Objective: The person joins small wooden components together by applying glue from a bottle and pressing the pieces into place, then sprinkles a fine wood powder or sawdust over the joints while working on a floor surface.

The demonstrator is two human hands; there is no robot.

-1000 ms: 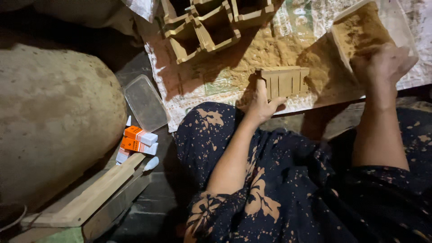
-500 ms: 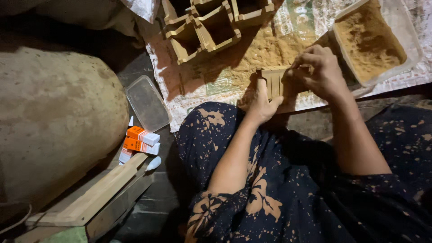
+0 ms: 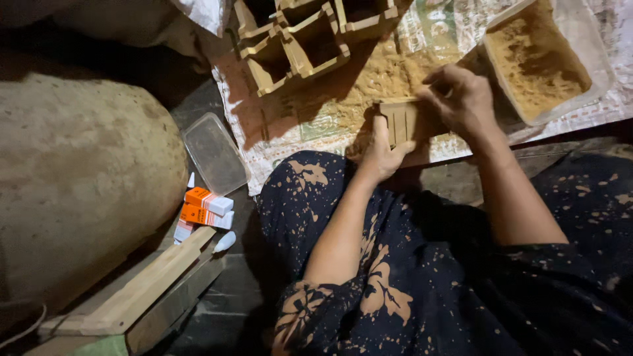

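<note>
A big rounded sack (image 3: 79,191) fills the left of the view, and a printed woven mat (image 3: 422,39) covers the work surface ahead, dusted with tan powder. On it, at the right, sits a plastic tub (image 3: 593,49) of the same sandy powder, and at the top a cluster of open wooden box moulds (image 3: 300,43). Down left lie wooden battens (image 3: 142,290), a clear plastic container (image 3: 214,153) and small orange cartons (image 3: 206,207).

The step in hand looks like packing powder into a small slatted wooden mould (image 3: 399,122), which rests on the mat just in front of the knees. The left hand (image 3: 382,153) braces its near edge, fingers curled against the wood. The right hand (image 3: 461,99) lies over its right end, fingers bent and pressing down; whether it grips any powder I cannot tell. The next move probably calls for firm, even pressure while the mould is kept steady. The mould is pale, ribbed and dusty.
</note>
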